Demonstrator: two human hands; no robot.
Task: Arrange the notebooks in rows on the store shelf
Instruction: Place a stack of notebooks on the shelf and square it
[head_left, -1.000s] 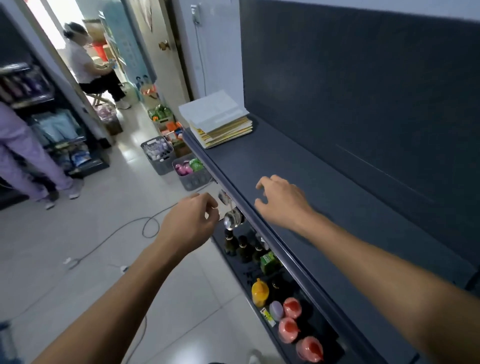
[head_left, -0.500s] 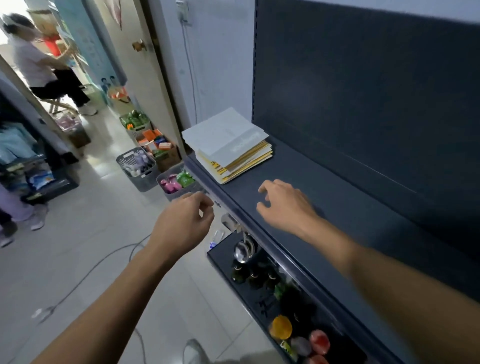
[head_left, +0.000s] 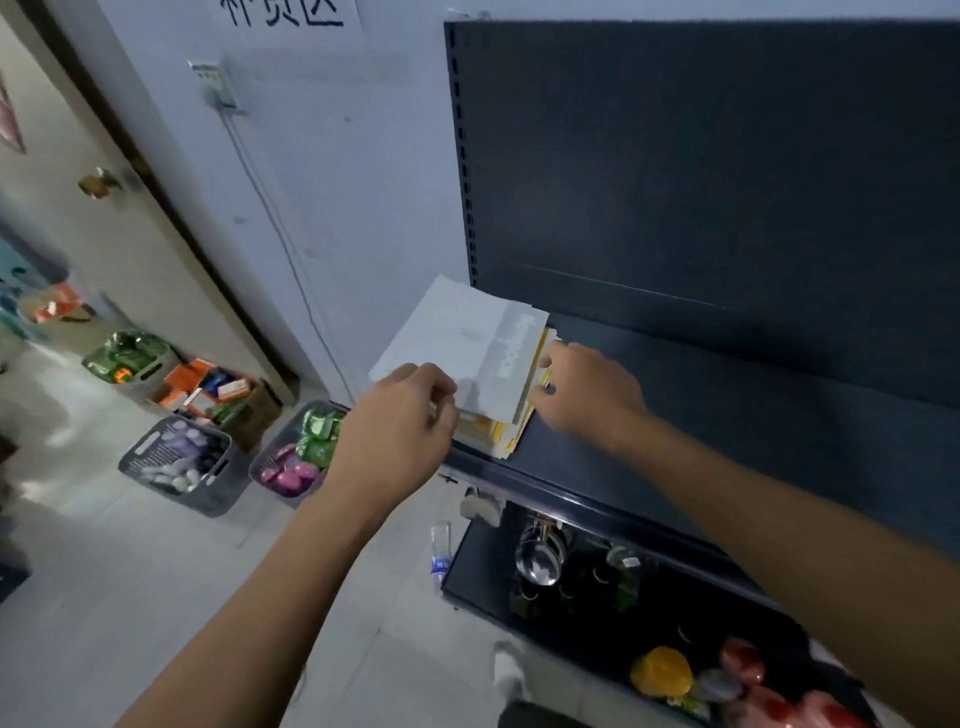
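Note:
A stack of notebooks (head_left: 467, 338) with white covers and yellow edges lies at the left end of the dark grey store shelf (head_left: 727, 415), partly hanging over its left end. My left hand (head_left: 400, 415) is at the stack's near left corner, fingers curled against the top cover. On the stack's right edge rests my right hand (head_left: 587, 395), its fingertips touching the yellow page edges. I cannot tell whether either hand has a firm hold on the notebooks.
The shelf's dark back panel (head_left: 727, 182) rises behind. A lower shelf (head_left: 597, 597) holds metal cups, bottles and coloured items. Grey baskets (head_left: 176, 467) of packets and a box (head_left: 223, 395) stand on the tiled floor along the wall at left.
Both hands have reached forward from the shelf's front edge to the notebook stack. The view has moved closer and turned toward the shelf's left end.

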